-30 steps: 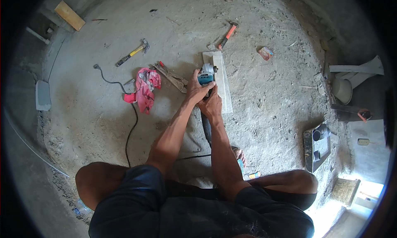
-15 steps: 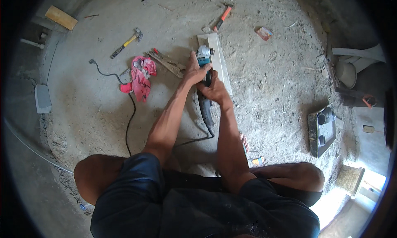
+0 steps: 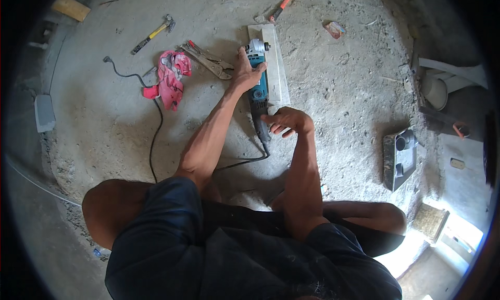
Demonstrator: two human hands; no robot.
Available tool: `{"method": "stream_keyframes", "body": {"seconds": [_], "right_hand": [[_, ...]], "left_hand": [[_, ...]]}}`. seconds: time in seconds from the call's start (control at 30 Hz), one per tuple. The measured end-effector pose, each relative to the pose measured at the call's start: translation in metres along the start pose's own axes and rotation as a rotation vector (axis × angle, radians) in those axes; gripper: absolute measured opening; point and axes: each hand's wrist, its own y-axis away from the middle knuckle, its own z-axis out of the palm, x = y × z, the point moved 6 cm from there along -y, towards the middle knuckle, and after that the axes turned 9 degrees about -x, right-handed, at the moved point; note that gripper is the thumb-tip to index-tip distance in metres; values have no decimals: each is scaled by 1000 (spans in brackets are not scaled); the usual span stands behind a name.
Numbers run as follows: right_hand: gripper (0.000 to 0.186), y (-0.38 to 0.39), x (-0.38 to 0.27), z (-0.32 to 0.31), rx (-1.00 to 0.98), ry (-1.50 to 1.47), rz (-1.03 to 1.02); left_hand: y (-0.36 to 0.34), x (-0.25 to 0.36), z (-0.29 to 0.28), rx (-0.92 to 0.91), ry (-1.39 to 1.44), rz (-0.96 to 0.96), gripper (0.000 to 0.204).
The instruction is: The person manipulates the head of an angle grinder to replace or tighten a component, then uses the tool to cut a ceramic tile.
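Observation:
A teal and black angle grinder (image 3: 258, 94) with a silver head lies lengthwise in front of me, no disc visible on its spindle. My left hand (image 3: 248, 73) is closed around its body just behind the head. Beside the black rear handle, my right hand (image 3: 291, 120) is open, fingers loosely bent and apart, the thumb at the handle's edge; whether it touches is unclear. Under and right of the grinder is a pale flat slab (image 3: 277, 73). Locking pliers (image 3: 209, 64) lie left of my left hand, with a small red-ended item against them.
A pink cloth (image 3: 171, 83) lies left, near the black power cord (image 3: 158, 138). A yellow-handled hammer (image 3: 152, 37) and an orange-handled hammer (image 3: 283, 7) lie farther off. To the right sits a dark tray (image 3: 400, 164) with grey pipe fittings. A grey block (image 3: 45, 113) is far left.
My right hand has let go of the grinder's middle and moved back toward its rear handle, fingers loosened. My left hand keeps its hold. The view has shifted slightly.

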Motion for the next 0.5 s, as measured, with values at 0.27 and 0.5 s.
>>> {"method": "stream_keyframes", "body": {"seconds": [0.27, 0.5], "right_hand": [[66, -23, 6, -1, 37, -16, -18], [70, -5, -19, -36, 205, 48, -1]], "left_hand": [[-1, -8, 6, 75, -49, -1, 104], [4, -12, 1, 163, -69, 6, 95]]}}
